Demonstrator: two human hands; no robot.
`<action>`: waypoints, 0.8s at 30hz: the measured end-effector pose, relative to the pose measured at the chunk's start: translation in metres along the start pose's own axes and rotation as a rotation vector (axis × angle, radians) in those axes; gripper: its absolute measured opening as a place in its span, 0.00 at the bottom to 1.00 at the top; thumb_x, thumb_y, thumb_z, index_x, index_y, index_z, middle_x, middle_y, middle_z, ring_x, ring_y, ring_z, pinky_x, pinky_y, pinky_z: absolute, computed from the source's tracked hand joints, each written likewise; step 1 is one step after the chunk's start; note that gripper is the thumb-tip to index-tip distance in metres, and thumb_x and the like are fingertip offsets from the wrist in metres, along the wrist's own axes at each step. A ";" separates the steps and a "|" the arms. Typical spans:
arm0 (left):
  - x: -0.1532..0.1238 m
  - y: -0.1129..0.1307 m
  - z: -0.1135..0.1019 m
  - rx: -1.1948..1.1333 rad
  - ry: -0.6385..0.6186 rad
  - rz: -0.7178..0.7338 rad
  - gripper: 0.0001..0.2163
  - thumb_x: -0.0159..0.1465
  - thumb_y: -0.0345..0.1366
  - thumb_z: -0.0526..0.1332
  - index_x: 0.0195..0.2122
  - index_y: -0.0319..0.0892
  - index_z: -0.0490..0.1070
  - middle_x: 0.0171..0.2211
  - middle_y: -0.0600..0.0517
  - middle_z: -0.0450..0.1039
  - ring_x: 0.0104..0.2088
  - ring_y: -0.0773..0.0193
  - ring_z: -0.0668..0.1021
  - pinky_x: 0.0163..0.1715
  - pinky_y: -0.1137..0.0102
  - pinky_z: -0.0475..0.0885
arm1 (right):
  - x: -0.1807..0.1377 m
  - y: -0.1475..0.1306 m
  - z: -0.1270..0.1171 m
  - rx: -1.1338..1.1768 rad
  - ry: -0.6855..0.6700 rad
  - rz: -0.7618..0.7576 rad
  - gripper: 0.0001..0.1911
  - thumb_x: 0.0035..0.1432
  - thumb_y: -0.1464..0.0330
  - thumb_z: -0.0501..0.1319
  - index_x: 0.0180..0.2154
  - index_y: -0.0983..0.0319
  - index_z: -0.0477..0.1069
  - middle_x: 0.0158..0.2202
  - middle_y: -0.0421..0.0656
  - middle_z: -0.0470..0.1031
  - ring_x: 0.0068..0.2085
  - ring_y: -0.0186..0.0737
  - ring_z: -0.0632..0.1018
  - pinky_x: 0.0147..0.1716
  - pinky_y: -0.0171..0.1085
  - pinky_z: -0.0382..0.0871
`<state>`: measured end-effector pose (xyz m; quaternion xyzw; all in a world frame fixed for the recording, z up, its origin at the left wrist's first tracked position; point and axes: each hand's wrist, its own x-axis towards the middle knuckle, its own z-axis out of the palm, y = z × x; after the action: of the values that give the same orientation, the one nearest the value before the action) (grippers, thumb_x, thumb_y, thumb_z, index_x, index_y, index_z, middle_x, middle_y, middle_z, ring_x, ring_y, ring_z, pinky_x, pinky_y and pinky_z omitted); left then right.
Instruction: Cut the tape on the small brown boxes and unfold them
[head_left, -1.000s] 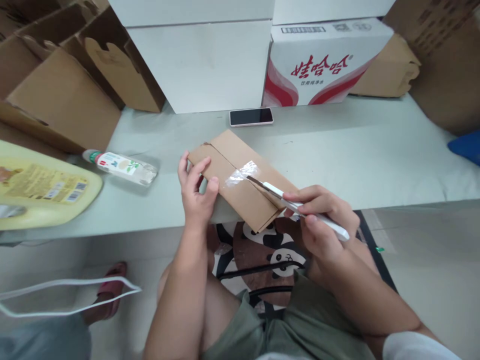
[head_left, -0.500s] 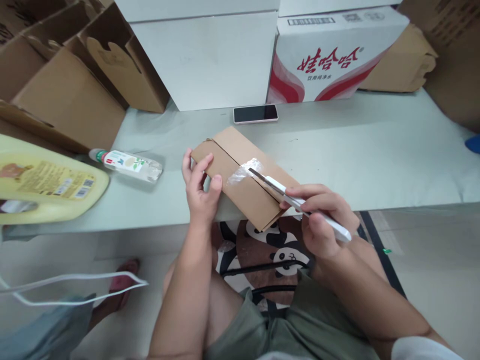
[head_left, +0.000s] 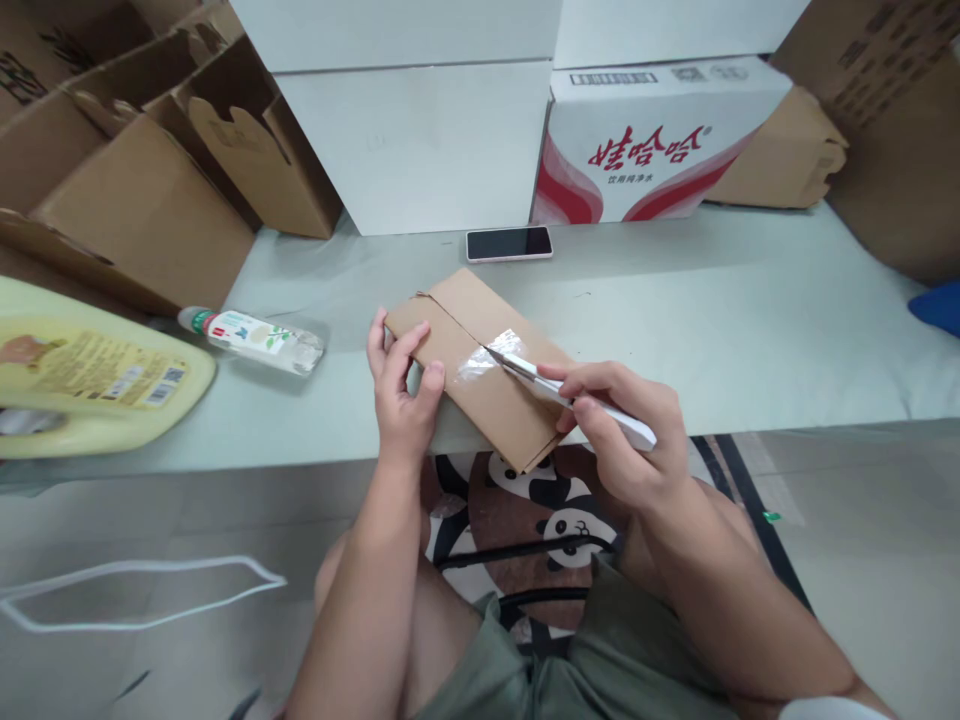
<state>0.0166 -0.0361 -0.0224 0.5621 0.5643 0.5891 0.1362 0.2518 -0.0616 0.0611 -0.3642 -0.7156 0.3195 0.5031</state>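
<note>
A small brown cardboard box (head_left: 495, 410) lies slanted at the table's front edge, one corner jutting past it. Clear packing tape (head_left: 480, 362) crosses the middle of its seam. My left hand (head_left: 405, 395) grips the box's left end, thumb on the near side and fingers over the top. In my right hand (head_left: 634, 420) is a white utility knife (head_left: 611, 412), held like a pen. Its blade is out, and the tip touches the tape at the seam.
Behind the box lies a phone (head_left: 508, 243), in front of stacked white cartons (head_left: 442, 150). To the left are a clear bottle (head_left: 262, 340), a yellow jug (head_left: 97, 370) and open cardboard boxes (head_left: 142, 210). A blue object (head_left: 937, 308) sits at the right edge.
The knife and my right hand have moved left and the blade tip has come down onto the taped seam. My left hand keeps its grip. A person's leg at lower left has mostly left view.
</note>
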 end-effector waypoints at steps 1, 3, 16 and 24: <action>0.000 0.000 0.000 0.012 0.004 0.003 0.25 0.63 0.59 0.61 0.52 0.46 0.76 0.70 0.43 0.55 0.73 0.45 0.57 0.68 0.52 0.60 | -0.001 0.001 0.000 0.024 0.021 0.004 0.07 0.63 0.73 0.57 0.35 0.59 0.74 0.35 0.41 0.83 0.27 0.35 0.80 0.30 0.36 0.75; 0.000 0.001 0.000 0.034 0.011 0.004 0.25 0.63 0.59 0.61 0.53 0.46 0.76 0.70 0.43 0.55 0.73 0.46 0.57 0.69 0.52 0.60 | -0.005 0.004 -0.001 0.129 0.109 -0.013 0.08 0.60 0.74 0.57 0.32 0.59 0.74 0.34 0.41 0.83 0.29 0.36 0.81 0.30 0.36 0.75; 0.004 -0.007 -0.012 -0.130 0.077 -0.129 0.23 0.63 0.56 0.63 0.55 0.49 0.75 0.72 0.47 0.53 0.73 0.49 0.57 0.70 0.57 0.58 | -0.005 0.074 -0.036 -0.497 0.290 -0.047 0.03 0.61 0.68 0.61 0.39 0.58 0.71 0.50 0.50 0.78 0.50 0.50 0.81 0.50 0.53 0.77; 0.006 0.003 -0.013 -0.468 0.114 -0.447 0.27 0.63 0.58 0.60 0.58 0.50 0.68 0.58 0.45 0.72 0.56 0.52 0.78 0.52 0.60 0.77 | -0.010 0.129 -0.032 -0.649 -0.094 0.343 0.17 0.58 0.63 0.61 0.47 0.61 0.76 0.68 0.56 0.65 0.69 0.69 0.63 0.63 0.70 0.60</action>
<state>0.0059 -0.0390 -0.0132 0.3439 0.5298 0.6889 0.3557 0.3105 0.0014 -0.0404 -0.6044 -0.7305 0.1722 0.2672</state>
